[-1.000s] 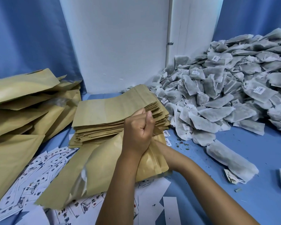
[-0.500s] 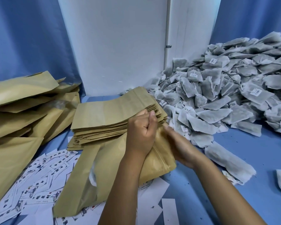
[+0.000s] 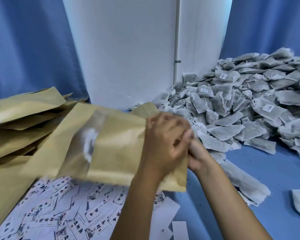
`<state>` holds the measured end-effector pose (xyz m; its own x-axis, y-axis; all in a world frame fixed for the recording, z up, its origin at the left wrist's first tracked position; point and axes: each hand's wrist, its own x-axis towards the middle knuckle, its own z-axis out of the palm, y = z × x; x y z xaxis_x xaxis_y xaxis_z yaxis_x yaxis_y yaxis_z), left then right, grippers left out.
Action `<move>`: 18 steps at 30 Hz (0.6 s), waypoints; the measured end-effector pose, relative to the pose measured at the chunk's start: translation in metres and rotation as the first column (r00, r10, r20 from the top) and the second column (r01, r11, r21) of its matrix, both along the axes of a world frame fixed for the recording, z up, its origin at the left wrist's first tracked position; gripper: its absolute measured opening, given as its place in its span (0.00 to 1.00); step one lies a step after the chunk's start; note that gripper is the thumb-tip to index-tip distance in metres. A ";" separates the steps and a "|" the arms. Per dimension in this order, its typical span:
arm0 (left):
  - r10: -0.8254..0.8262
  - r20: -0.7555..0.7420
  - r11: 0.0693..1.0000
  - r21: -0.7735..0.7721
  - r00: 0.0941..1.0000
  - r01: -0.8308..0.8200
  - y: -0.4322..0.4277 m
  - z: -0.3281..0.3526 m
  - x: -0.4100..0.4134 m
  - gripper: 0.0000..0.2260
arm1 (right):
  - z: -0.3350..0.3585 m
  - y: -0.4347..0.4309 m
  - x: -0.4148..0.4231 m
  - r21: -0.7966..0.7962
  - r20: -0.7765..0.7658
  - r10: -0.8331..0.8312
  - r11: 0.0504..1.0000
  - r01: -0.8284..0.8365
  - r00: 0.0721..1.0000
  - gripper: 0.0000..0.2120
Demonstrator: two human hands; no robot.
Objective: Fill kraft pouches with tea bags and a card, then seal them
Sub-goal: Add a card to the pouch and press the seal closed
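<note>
- We see the blue bench (image 3: 275, 170) spread across the lower half of the view, with a white panel (image 3: 125, 49) standing at 12 o'clock and blue curtains (image 3: 24, 40) to either side of it.
- We find the heap of grey tea bags (image 3: 249, 104) piled from 1 to 3 o'clock, sloping down toward the middle; one long tea bag (image 3: 246, 181) lies apart at 4 o'clock, and another one shows at the right edge.
- We note a pile of kraft pouches (image 3: 21, 118) at 9 o'clock, lying flat and overlapping one another.
- We hold one kraft pouch (image 3: 114, 144) across the centre, tilted and motion-blurred, its clear window (image 3: 90, 141) facing us; its left end overlaps the pile in view, and its right end lies under our hands.
- We see printed cards (image 3: 59, 213) scattered at 7 o'clock, partly under the held pouch, with plain white slips (image 3: 179, 229) at 6 o'clock.
- Our left hand (image 3: 164, 141) sits just right of centre, its fingers (image 3: 163, 122) curled tight over the pouch's right end, gripping it.
- Our right hand (image 3: 197, 153) comes in from 5 o'clock and meets the left hand at that same end; its fingers (image 3: 190, 134) press against the pouch edge, but blur and the left hand hide whether they pinch it, so we cannot tell.
</note>
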<state>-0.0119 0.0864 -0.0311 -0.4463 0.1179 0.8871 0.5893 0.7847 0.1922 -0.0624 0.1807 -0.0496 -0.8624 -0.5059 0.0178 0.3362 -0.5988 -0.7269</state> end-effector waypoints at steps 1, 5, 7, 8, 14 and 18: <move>0.097 -0.023 0.993 0.068 0.995 -0.095 -0.008 -0.002 -0.001 0.10 | 0.004 -0.003 -0.008 -0.002 0.074 -0.023 1.000 0.023 0.997 0.11; 0.391 0.390 0.636 0.541 0.834 -0.551 -0.043 -0.029 0.000 0.25 | -0.001 -0.013 -0.033 -0.095 0.321 -0.242 0.954 0.285 0.916 0.14; -0.016 0.608 0.380 0.738 0.794 -0.557 -0.054 -0.046 0.001 0.33 | -0.014 -0.021 -0.038 -0.134 0.389 -0.254 0.935 0.328 0.885 0.14; -0.323 0.538 0.206 0.843 0.779 -0.497 -0.058 -0.053 0.002 0.32 | -0.023 -0.024 -0.041 -0.139 0.413 -0.245 0.935 0.327 0.877 0.14; -0.814 0.026 -0.219 0.911 0.580 -0.349 -0.059 -0.085 -0.005 0.14 | -0.046 -0.034 -0.037 -0.046 0.325 -0.245 0.961 0.274 0.914 0.07; -0.756 0.113 -0.215 0.888 0.645 -0.407 -0.071 -0.090 -0.007 0.06 | -0.056 -0.024 -0.041 0.279 0.070 -0.475 0.853 0.440 0.877 0.04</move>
<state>-0.0187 0.0159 -0.1213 -0.9094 -0.2370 -0.3419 -0.0637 -0.7328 0.6775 -0.1033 0.1572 -0.1055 -0.9824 -0.0257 -0.1848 0.1714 -0.5154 -0.8396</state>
